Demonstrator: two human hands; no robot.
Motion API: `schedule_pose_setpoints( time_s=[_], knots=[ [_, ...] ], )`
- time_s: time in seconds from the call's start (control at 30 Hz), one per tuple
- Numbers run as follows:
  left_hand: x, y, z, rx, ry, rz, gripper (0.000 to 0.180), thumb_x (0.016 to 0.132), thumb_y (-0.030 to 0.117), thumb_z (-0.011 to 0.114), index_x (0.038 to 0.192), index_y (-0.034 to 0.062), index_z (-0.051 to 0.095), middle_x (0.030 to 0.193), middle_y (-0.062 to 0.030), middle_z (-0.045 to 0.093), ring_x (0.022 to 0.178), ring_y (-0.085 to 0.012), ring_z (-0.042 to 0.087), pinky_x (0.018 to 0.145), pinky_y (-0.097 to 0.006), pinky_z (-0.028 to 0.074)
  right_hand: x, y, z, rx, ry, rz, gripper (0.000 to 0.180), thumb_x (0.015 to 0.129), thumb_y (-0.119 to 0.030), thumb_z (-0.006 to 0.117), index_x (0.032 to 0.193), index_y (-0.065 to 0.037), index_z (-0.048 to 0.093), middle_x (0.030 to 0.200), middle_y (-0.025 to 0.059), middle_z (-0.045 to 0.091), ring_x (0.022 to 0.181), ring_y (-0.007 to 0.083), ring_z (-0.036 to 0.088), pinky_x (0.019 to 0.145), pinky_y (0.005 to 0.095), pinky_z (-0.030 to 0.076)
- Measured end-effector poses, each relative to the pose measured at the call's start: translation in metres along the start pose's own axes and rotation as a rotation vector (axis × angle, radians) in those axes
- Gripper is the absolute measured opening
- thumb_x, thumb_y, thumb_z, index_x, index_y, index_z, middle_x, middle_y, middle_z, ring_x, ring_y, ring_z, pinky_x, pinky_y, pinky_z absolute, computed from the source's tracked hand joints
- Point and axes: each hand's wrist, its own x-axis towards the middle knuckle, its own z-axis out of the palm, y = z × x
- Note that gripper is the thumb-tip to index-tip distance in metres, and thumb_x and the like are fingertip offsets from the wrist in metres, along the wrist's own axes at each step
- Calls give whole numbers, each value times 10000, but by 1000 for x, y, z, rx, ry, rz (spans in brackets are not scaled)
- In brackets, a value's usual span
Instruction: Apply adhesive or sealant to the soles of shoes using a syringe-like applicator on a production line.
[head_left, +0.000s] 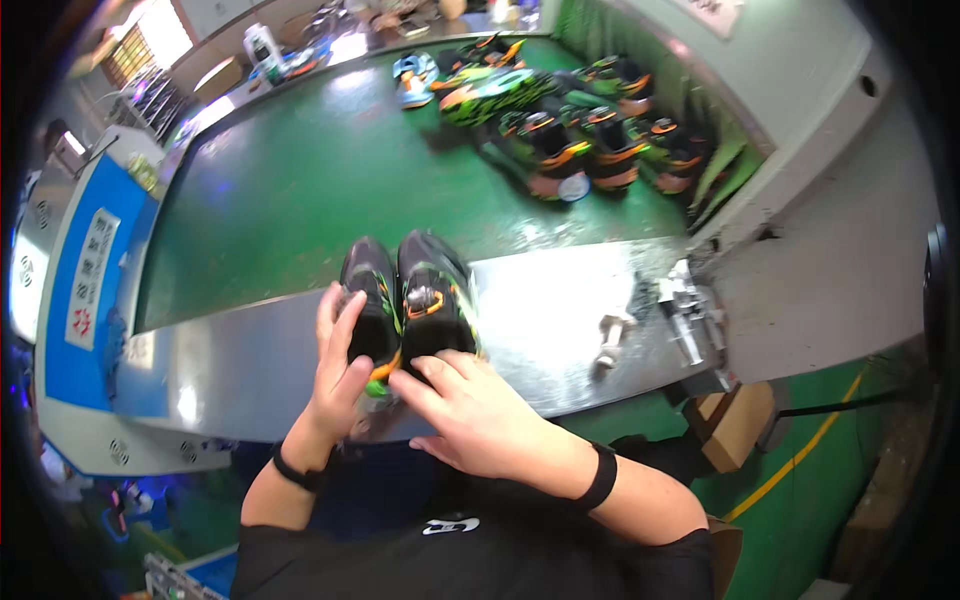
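Observation:
Two dark sneakers stand side by side in front of me, toes pointing away, over the near edge of the green surface and the metal strip. The left sneaker (pixel 372 290) and the right sneaker (pixel 432 285) have green and orange trim. My left hand (pixel 335 375) is around the left sneaker's outer side and heel, its thumb beside the collar. At the right sneaker's heel and opening are the fingertips of my right hand (pixel 475 405). Its fingers are apart, and its thumb points back, off the shoe.
Several similar sneakers (pixel 545 150) are grouped at the far right of the green work surface (pixel 270 200). Metal clamp-like parts (pixel 688 310) and a small pale fitting (pixel 612 338) sit right on the metal strip (pixel 540 350). A blue-fronted machine panel (pixel 90 280) borders the left; a cardboard box (pixel 738 425) is lower right.

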Motion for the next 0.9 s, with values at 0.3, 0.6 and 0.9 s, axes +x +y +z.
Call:
schedule_pose_setpoints(
  time_s=[0.3,0.6,0.9],
  knots=[
    [24,-15,-36,-217,-152,-402,799,687,-93,579,1453,27,383,1443,-98,425,1404,-228,375,1188,-359,242,-80,62,-53,-97,223,71,204,721,-59,731,915,-48,668,853,92,597,812,289,581,700,395,473],
    [69,37,-18,324,-468,-469,892,649,328,879,1405,75,478,1441,-184,385,1349,-327,409,1132,-433,341,-115,134,-69,-398,141,413,919,491,-533,866,1205,-9,622,1022,104,507,930,287,512,787,395,472],
    [103,26,25,661,-446,-206,625,615,158,850,1176,36,603,1295,-198,478,1201,-368,525,1042,-398,437,-132,141,-68,-357,108,431,963,514,-532,863,1260,-11,547,992,108,516,915,284,522,782,399,454]
  ],
)
